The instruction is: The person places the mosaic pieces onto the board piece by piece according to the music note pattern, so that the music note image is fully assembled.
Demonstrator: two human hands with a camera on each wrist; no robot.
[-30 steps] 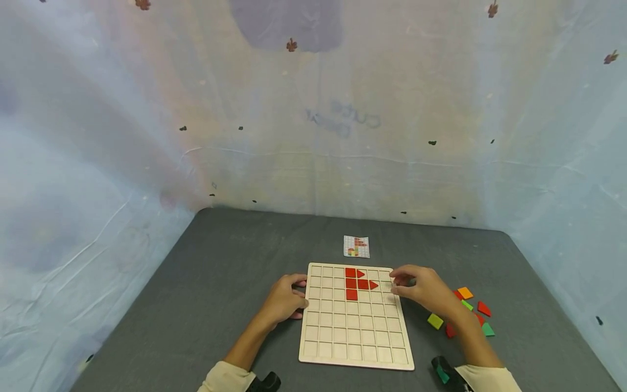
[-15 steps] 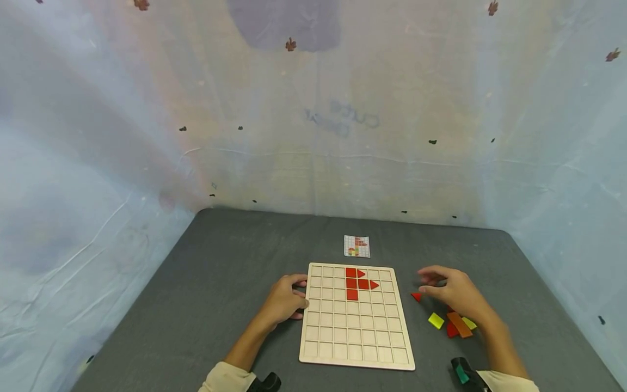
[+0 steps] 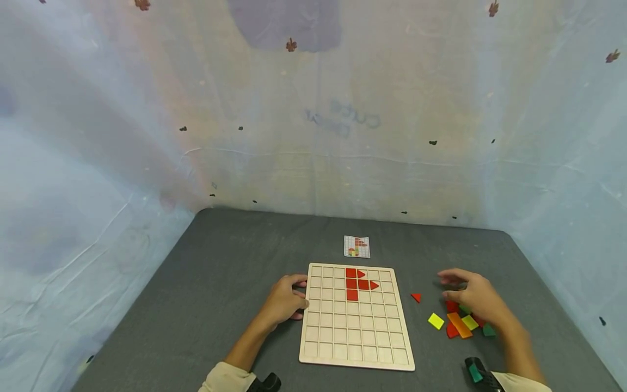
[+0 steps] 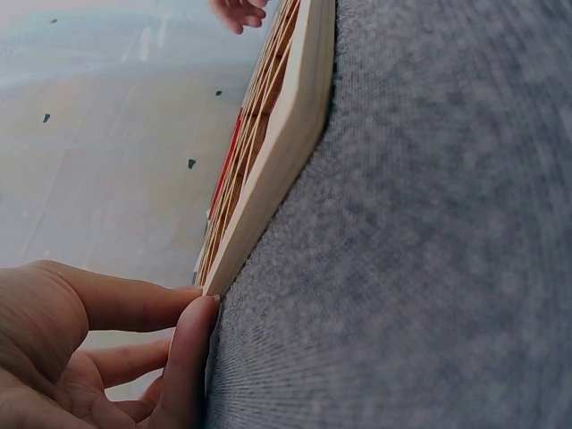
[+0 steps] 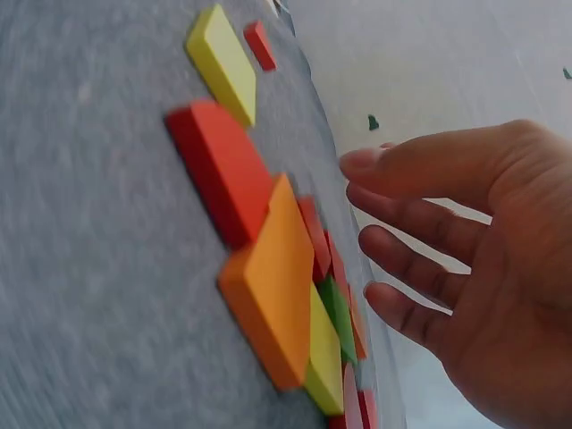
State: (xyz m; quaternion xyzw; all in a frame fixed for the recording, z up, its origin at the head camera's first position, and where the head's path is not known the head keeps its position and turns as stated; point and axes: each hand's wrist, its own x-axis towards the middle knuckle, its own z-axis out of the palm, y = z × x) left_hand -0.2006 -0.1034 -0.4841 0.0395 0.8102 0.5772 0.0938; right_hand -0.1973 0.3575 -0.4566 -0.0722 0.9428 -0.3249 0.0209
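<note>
A wooden grid board [image 3: 357, 326] lies on the table, with several red tiles [image 3: 351, 283] set in its upper cells. My left hand [image 3: 284, 299] pinches the board's left edge; in the left wrist view the thumb and index finger [image 4: 134, 304] meet at the pale wooden rim [image 4: 268, 188]. My right hand [image 3: 472, 293] hovers over a small pile of coloured pieces and holds nothing. In the right wrist view its fingers [image 5: 411, 210] are apart, beside an orange piece [image 5: 277, 295] and a red curved piece [image 5: 219, 170]. The hand hides part of the pile in the head view.
A small pattern card [image 3: 356, 246] lies beyond the board. A red triangle [image 3: 416, 297] and a yellow square [image 3: 436, 321] lie between board and pile. Green pieces [image 3: 489, 330] sit at the pile's right. A pale curtain [image 3: 313, 163] hangs around the dark table.
My right hand has moved right, from the board's right edge to above the pile, uncovering the red triangle and more pieces. The left hand keeps its place on the board.
</note>
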